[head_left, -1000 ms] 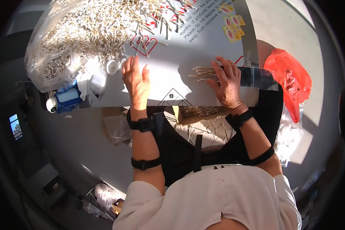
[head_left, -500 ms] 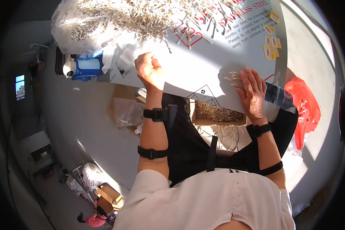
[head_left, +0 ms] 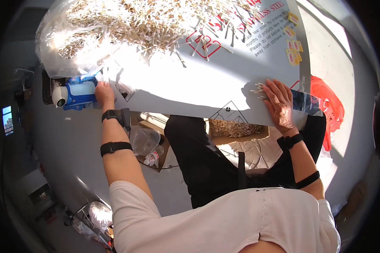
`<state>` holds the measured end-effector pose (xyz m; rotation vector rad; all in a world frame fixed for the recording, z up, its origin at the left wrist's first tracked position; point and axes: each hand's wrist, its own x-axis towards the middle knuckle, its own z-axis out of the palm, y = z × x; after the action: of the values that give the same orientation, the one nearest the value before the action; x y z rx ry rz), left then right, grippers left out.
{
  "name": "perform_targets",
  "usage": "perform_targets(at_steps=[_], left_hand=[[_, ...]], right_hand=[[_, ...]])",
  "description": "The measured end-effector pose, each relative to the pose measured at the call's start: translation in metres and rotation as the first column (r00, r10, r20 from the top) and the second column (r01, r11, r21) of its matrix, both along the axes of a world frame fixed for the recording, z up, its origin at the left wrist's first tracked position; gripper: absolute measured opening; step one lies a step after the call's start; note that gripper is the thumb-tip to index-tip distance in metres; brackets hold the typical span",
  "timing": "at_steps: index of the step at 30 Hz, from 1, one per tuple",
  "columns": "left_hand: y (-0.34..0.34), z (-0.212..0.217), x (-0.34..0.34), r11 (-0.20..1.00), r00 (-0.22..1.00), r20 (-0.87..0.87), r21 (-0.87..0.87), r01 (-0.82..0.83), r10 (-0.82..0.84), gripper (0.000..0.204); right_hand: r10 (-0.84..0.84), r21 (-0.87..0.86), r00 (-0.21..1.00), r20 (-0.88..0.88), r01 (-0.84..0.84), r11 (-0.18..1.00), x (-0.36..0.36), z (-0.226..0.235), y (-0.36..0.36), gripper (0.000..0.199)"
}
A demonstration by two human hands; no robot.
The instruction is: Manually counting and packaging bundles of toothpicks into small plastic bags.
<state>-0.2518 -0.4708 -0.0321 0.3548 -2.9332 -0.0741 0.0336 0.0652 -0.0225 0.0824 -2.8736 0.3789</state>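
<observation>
Cotton swabs (head_left: 259, 91) lie in a small bundle under the fingers of my right hand (head_left: 279, 105), their tips poking out to the left. That hand rests on the grey sheet-covered table (head_left: 190, 95) near its right front edge, fingers closed over the bundle. At the table's left edge, my left hand (head_left: 104, 92) is closed at a translucent plastic bag (head_left: 102, 76), and its fingertips are partly hidden. Right beside it on the left is a blue and white device (head_left: 78, 93). A large heap of loose swabs (head_left: 135, 23) covers the far left of the table.
Several small yellow and white labels (head_left: 293, 55) lie at the table's right edge. A red plastic bag (head_left: 328, 109) hangs at the right. Below the table stand a carton of swabs (head_left: 236, 130) and a box with a clear plastic bottle (head_left: 154, 156).
My left hand has moved left from the middle of the table to the bag beside the blue and white device. The right hand stays on the cotton swabs. The view has shifted slightly.
</observation>
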Motion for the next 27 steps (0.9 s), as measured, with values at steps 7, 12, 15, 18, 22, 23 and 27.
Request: perform_targets(at_steps=[7,12,15,18,22,23,27], left_hand=[[0.036,0.024,0.083,0.929,0.837,-0.521,0.369,0.043,0.168,0.027],[0.156,0.054,0.145,0.665,0.873,-0.461,0.603,0.440,-0.160,0.044],[0.239,0.045,0.162,0.461,0.869,-0.359,0.742,0.487,-0.341,0.043],[0.341,0.024,0.160,0.452,0.761,-0.314,0.654,0.607,-0.567,0.036],[0.454,0.026,0.164,0.517,0.617,-0.079,0.468,0.717,-0.783,0.031],[0.471,0.023,0.163,0.597,0.640,0.033,0.398,0.696,-0.768,0.026],[0.464,0.018,0.152,0.703,0.724,0.060,0.309,0.641,-0.687,0.023]], right_hand=[[0.076,-0.142,0.990,-0.119,-0.093,0.985,0.001,-0.010,0.000,0.043],[-0.062,-0.302,0.989,-0.133,0.019,0.953,0.000,-0.010,0.004,0.054],[0.058,-0.206,0.978,-0.202,-0.100,0.973,-0.007,-0.011,0.002,0.037],[0.082,-0.239,0.973,-0.216,-0.134,0.962,-0.006,-0.017,0.003,0.032],[0.075,-0.243,0.960,-0.269,-0.143,0.959,0.007,-0.018,0.005,0.028],[0.076,-0.246,0.959,-0.273,-0.146,0.958,0.012,-0.018,0.009,0.028],[0.049,-0.257,0.961,-0.272,-0.122,0.959,0.025,-0.014,0.022,0.026]])
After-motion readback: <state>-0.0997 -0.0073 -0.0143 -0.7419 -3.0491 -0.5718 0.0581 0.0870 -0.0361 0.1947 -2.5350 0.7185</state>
